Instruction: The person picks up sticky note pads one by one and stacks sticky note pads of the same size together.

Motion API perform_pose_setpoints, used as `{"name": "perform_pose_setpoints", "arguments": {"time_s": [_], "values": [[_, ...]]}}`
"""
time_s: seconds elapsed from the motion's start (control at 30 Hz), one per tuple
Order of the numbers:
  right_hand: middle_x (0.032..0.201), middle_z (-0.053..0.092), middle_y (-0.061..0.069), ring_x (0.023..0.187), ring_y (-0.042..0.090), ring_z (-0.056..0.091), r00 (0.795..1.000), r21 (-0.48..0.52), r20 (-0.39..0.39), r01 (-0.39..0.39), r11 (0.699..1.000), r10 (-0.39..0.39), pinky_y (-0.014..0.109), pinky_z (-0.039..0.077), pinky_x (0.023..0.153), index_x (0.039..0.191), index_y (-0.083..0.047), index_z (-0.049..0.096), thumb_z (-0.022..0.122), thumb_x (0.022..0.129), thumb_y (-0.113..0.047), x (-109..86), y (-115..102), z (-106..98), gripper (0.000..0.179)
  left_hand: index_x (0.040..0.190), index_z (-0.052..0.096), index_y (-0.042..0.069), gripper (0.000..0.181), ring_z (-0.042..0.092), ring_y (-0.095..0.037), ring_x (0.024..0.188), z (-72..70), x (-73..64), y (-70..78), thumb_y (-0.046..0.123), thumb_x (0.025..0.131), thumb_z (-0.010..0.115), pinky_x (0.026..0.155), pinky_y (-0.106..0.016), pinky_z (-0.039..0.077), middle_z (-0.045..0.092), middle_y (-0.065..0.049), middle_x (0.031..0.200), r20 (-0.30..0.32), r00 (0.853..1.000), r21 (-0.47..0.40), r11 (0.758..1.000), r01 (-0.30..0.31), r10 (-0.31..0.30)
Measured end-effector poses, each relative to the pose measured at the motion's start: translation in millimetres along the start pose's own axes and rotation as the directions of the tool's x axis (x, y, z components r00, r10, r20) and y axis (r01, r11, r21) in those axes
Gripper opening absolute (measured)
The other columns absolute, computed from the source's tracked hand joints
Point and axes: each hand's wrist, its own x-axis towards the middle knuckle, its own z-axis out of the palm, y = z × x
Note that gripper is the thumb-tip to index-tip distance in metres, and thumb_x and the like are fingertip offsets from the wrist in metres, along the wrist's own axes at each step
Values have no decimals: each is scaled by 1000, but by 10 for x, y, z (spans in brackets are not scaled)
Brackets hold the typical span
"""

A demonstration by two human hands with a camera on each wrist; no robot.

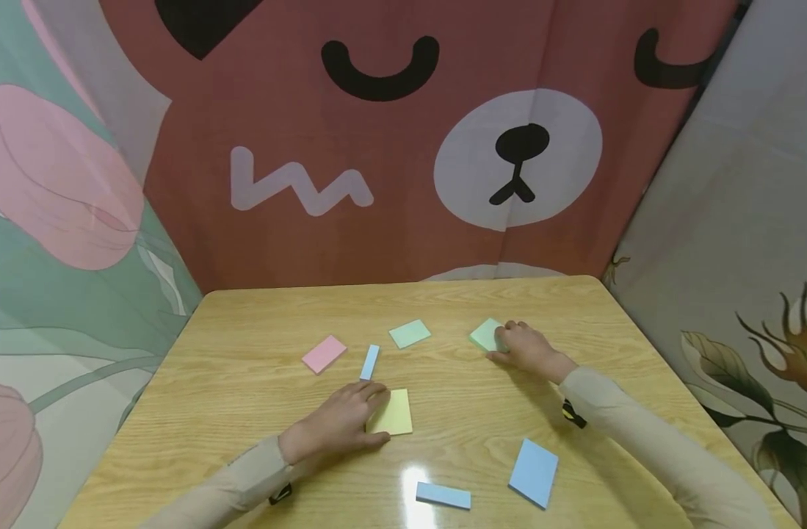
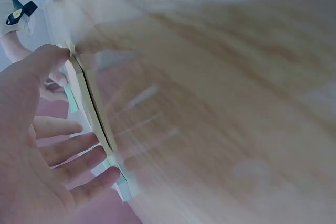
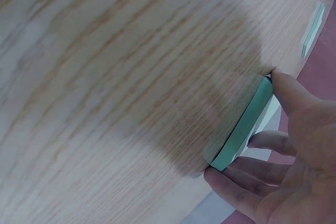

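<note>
A square yellow sticky note pad lies flat near the middle of the wooden table. My left hand spans its left side, thumb at the near edge and fingers at the far edge; the left wrist view shows this hand from the palm side. Farther back on the right, my right hand holds a green sticky note pad by opposite edges. Seen from the right wrist, thumb and fingertips of that hand meet the two ends of the green pad.
Behind the hands lie a pink pad, a narrow blue pad and a smaller green pad. Toward the front are another narrow blue pad and a larger blue pad. A bear-patterned cloth hangs beyond the table.
</note>
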Motion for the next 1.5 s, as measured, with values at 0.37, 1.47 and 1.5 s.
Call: {"name": "perform_pose_setpoints", "arguments": {"time_s": [0.37, 1.47, 1.5], "values": [[97, 59, 20, 73, 24, 50, 1000, 26, 9, 2, 1000, -2, 33, 41, 55, 112, 7, 62, 73, 90, -35, 12, -10, -36, 48, 139, 52, -4, 74, 42, -34, 134, -57, -135, -70, 51, 91, 64, 110, -51, 35, 47, -18, 144, 41, 997, -50, 996, 70, -68], [85, 58, 11, 71, 22, 54, 999, 27, 33, 20, 999, -21, 37, 47, 61, 107, 5, 63, 74, 89, -34, 18, -20, -36, 44, 138, 52, -5, 79, 45, -29, 128, -45, -287, -171, 57, 91, 62, 108, -46, 39, 47, -17, 140, 39, 998, 7, 998, 55, -55], [85, 58, 11, 71, 22, 54, 999, 23, 38, 19, 1000, -19, 37, 47, 61, 107, 5, 63, 74, 89, -35, 20, -19, -34, 45, 138, 52, -5, 79, 45, -29, 128, -45, -289, -170, 58, 91, 62, 108, -46, 39, 47, -17, 139, 39, 998, 8, 998, 55, -55]]}}
